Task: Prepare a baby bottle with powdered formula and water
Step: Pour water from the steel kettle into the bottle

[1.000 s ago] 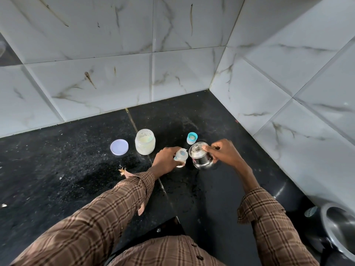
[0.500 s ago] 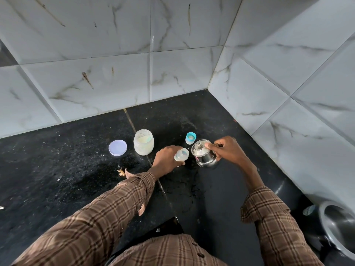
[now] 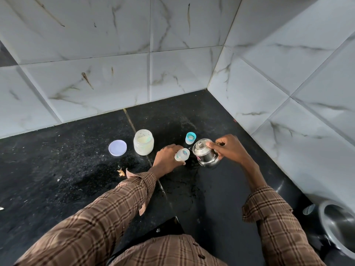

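Steady pouring needed: left hand (image 3: 166, 159) gripping tilted baby bottle (image 3: 182, 154), right hand (image 3: 229, 149) clasping steel kettle (image 3: 205, 155); spout kept over the mouth, tipped slowly.

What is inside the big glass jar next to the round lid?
The glass jar stands open and holds pale cream-coloured powder, smeared up its walls. Its lid lies flat beside it on the counter. How deep the powder goes cannot be seen.
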